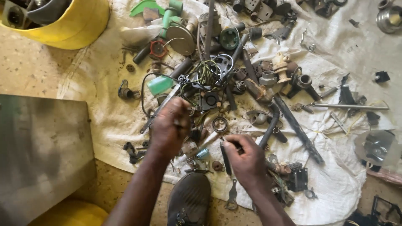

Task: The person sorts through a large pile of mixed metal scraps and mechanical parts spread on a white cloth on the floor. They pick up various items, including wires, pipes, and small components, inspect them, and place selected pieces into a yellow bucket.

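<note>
White cloth [343, 184] spread on the floor, covered in a big heap of scrap parts [234, 79]: dark pipes, wires, fittings, rusty bits, mostly grey and black with a few green plastic pieces. Yellow tub [71, 29] top left holds more dark parts. Grey metal sheet [42, 146] lies at the left, just off the cloth. Long thin metal rod [349, 107] lies flat at the right side of the cloth, well apart from both hands. Dark shoe [190, 201] at bottom centre, toe touching the cloth edge, between the two forearms. Green plastic fitting [161, 84] sits just above the left hand, near a loop of black wire. Left hand [169, 127] hovers over the middle of the pile, fingers curled in and pressed together around something small; what it grips is hidden by the knuckles, cannot tell. Right hand [247, 159] is lower and to the right, thumb and forefinger pinched on the end of a thin pale stick-like tool [206, 143] that runs diagonally toward the left hand; other fingers curled in. Tool sits near the cloth's front edge, just above the shoe. Small metal ring [220, 124] lies on the cloth between the hands, touching neither.
</note>
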